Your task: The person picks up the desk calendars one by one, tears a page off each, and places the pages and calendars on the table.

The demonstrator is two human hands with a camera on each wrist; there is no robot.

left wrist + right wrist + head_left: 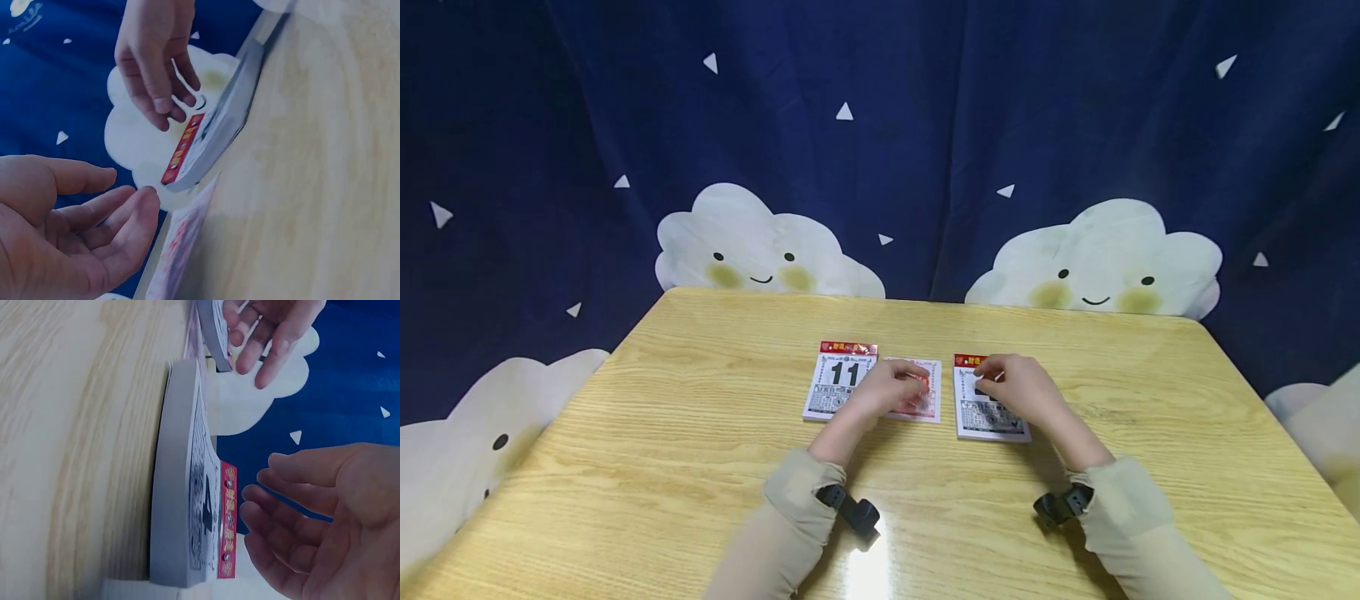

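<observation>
Two tear-off calendar pads with red header strips lie on the table. The left pad (831, 383) shows a large 11, and the right pad (206, 481) a large 4. Beside the left pad is a loose calendar sheet (933, 400) printed in red. My left hand (880, 389) hovers over this sheet, partly covering it, with fingers loosely bent and nothing between them. Over the upper part of the right pad is my right hand (1021, 390); its relaxed fingers are apart from the paper and hold nothing in the right wrist view.
The pads lie toward the far half of a light wooden table (700, 467). Behind its far edge hangs a dark blue curtain (917, 150) with white clouds and triangles. Black straps with small devices are worn on both wrists.
</observation>
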